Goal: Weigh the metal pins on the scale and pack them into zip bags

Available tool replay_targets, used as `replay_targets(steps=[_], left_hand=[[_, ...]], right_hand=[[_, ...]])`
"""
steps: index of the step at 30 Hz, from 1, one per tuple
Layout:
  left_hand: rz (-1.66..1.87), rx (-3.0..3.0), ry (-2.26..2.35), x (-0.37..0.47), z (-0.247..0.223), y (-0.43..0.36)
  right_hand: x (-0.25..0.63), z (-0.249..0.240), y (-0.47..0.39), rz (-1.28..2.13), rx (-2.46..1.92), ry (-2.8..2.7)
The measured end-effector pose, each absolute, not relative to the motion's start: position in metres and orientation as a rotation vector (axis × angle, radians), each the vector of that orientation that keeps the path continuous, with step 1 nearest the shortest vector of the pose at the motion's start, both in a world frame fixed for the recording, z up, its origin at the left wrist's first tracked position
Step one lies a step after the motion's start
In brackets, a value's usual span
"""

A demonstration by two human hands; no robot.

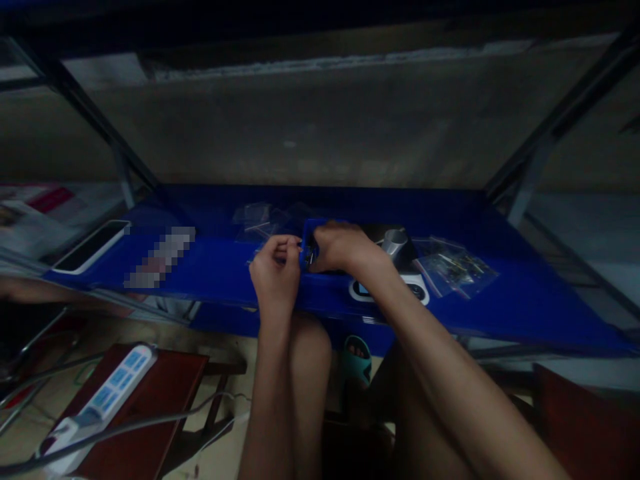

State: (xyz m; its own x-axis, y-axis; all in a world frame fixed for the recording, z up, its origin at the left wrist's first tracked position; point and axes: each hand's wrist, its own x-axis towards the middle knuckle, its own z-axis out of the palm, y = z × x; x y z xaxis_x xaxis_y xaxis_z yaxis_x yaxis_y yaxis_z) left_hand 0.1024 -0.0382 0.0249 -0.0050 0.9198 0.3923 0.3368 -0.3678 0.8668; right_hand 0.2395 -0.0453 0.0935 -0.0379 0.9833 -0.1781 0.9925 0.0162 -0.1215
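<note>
My left hand (276, 270) is closed in a pinch beside the left wall of a small blue bin (314, 223). Whatever is between its thumb and fingers is too small to make out. My right hand (341, 245) reaches down into the bin from the right, its fingertips hidden and blurred. Small metal parts (311, 255) show in the bin between the two hands. Just right of my right wrist is a grey metal cylinder (395, 244), with a white device with a small display (417, 289) below it, partly covered by my forearm.
Clear plastic bags with small brass-coloured parts (457, 268) lie to the right on the blue table (530, 293). More clear bags (255, 220) lie behind my left hand. A white-edged phone (95, 247) is far left. Below, a power strip (120, 380) rests on a wooden stool (175, 373).
</note>
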Motion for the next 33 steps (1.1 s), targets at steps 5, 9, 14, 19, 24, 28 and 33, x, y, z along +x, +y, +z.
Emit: replay_targets(steps=[5, 9, 14, 19, 24, 28, 33], left_hand=[[1.379, 1.71, 1.284, 0.103, 0.024, -0.038], [1.389, 1.685, 1.287, 0.105, 0.028, -0.04], [1.408, 1.666, 1.265, 0.106, 0.029, -0.042], [1.435, 1.661, 1.257, 0.104, 0.028, -0.042], [1.46, 1.629, 1.242, 0.103, 0.029, -0.042], [1.492, 1.608, 1.217, 0.104, 0.03, -0.043], [1.532, 1.61, 1.173, 0.106, 0.033, -0.045]], right_hand=[[0.237, 0.095, -0.051, -0.323, 2.142, 2.295], [0.244, 0.083, -0.047, -0.304, 2.19, 2.378], [0.257, 0.064, -0.037, -0.318, 2.273, 2.46], [0.269, 0.055, -0.035, -0.391, 2.315, 2.578], [0.276, 0.057, -0.04, -0.631, 2.425, 2.674], [0.282, 0.059, -0.046, -0.843, 2.574, 2.638], [0.291, 0.052, -0.047, -1.348, 2.673, 2.61]])
